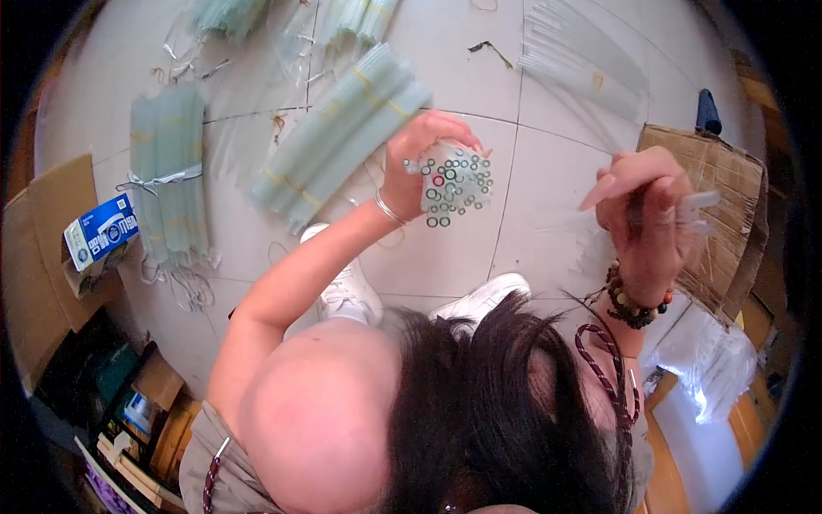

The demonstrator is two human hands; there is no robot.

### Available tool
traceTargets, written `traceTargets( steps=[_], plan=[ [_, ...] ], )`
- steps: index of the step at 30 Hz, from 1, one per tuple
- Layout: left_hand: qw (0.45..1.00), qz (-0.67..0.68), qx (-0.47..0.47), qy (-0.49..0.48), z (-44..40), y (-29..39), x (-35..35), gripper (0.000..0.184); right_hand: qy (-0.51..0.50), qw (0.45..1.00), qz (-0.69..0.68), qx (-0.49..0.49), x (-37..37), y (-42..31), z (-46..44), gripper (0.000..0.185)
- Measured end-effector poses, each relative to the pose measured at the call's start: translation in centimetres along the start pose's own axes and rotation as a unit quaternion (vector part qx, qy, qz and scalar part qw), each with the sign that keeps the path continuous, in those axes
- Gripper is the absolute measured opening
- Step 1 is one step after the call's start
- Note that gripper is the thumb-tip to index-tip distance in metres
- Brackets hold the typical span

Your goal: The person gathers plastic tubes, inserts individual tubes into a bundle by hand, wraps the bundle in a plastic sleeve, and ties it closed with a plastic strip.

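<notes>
left hand [408, 163] encircled the tube bundle [458, 182], ends upward (snug, gentle pressure best kept them even); right hand [649, 206] grasped loose tubes [700, 202].

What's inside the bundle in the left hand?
The bundle in the left hand shows round tube ends, one rimmed red. Anything deeper inside is hidden behind those ends.

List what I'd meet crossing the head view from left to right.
Blue-and-white box, tied upright tube bundle, slanting tube bundle, tube ends gripped in the left hand, right hand holding a few clear tubes.
</notes>
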State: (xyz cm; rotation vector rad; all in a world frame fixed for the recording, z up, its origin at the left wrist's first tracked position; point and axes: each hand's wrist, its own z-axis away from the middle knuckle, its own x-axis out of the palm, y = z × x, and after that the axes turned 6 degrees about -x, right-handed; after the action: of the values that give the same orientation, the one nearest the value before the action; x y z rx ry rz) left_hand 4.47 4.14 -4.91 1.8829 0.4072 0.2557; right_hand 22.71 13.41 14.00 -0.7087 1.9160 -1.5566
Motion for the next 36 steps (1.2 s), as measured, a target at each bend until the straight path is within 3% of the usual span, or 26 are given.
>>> traceTargets(
  steps=[2, 4, 5, 9, 11, 13, 14, 16, 19, 23, 25, 30, 32, 34, 35, 36],
  plan=[
    [1.0, 0.004, -0.026, -0.011, 0.3, 0.2, -0.3, 0.036, -0.035, 0.997, 0.074, 0.009, 0.7, -0.5, -0.4, 0.043],
    [0.998, -0.026, -0.051, -0.035, 0.3, 1.0, -0.9, 0.034, -0.078, 0.975, 0.202, -0.045, 0.9, -0.5, -1.2, 0.016],
    [0.998, -0.018, -0.047, -0.038, 0.1, 1.2, -0.8, 0.034, -0.076, 0.972, 0.22, -0.032, 1.3, -0.8, -1.1, 0.013],
    [0.998, 0.011, -0.023, -0.058, -0.6, 1.4, -0.8, 0.034, -0.092, 0.966, 0.24, 0.001, 1.8, -1.7, -1.3, 0.031],
    [0.998, 0.014, -0.018, -0.06, -0.7, 1.4, -0.7, 0.034, -0.074, 0.962, 0.262, -0.028, 2.0, -1.2, -1.4, 0.015],
    [0.998, 0.003, -0.022, -0.052, -0.6, 1.4, -0.5, 0.034, 0.005, 0.98, 0.198, -0.027, 1.8, -0.2, -1.6, 0.019],
    [0.998, -0.009, -0.028, -0.056, -0.6, 1.5, -0.6, 0.034, 0.076, 0.99, 0.122, -0.012, 1.2, 0.7, -1.7, 0.031],
    [0.997, -0.029, -0.037, -0.066, -0.6, 1.5, -0.8, 0.033, 0.205, 0.956, 0.199, 0.07, -2.4, 1.8, -2.1, 0.073],
    [0.994, 0.01, -0.079, -0.071, 0.2, 0.8, -0.8, 0.031, 0.386, 0.92, 0.058, 0.036, -10.0, 4.2, -4.7, 0.055],
    [0.997, 0.016, -0.05, -0.062, 0.2, 0.8, -0.8, 0.029, 0.477, 0.862, -0.16, 0.059, -24.8, 14.9, -3.5, 0.055],
    [0.997, -0.001, -0.041, -0.07, 0.1, 0.9, -0.8, 0.029, 0.543, 0.768, -0.328, 0.089, -30.6, 22.6, -1.8, 0.043],
    [0.995, 0.011, -0.069, -0.073, 0.5, 0.8, -0.8, 0.029, 0.645, 0.552, -0.507, 0.147, -35.7, 36.5, 1.9, 0.014],
    [0.995, 0.0, -0.063, -0.082, 0.0, 1.1, -0.9, 0.028, 0.61, 0.623, -0.462, 0.166, -36.2, 40.3, 2.9, 0.016],
    [0.995, -0.005, -0.066, -0.077, -0.3, 1.7, -0.7, 0.028, 0.663, 0.542, -0.502, 0.122, -33.5, 38.1, 2.4, 0.02],
    [0.995, -0.006, -0.068, -0.074, -0.3, 1.8, -0.6, 0.028, 0.675, 0.569, -0.448, 0.144, -33.1, 38.6, 2.4, 0.019],
    [0.994, -0.004, -0.072, -0.078, -0.2, 1.7, -0.6, 0.029, 0.676, 0.556, -0.455, 0.161, -33.2, 38.7, 2.4, 0.017]
  ],
)
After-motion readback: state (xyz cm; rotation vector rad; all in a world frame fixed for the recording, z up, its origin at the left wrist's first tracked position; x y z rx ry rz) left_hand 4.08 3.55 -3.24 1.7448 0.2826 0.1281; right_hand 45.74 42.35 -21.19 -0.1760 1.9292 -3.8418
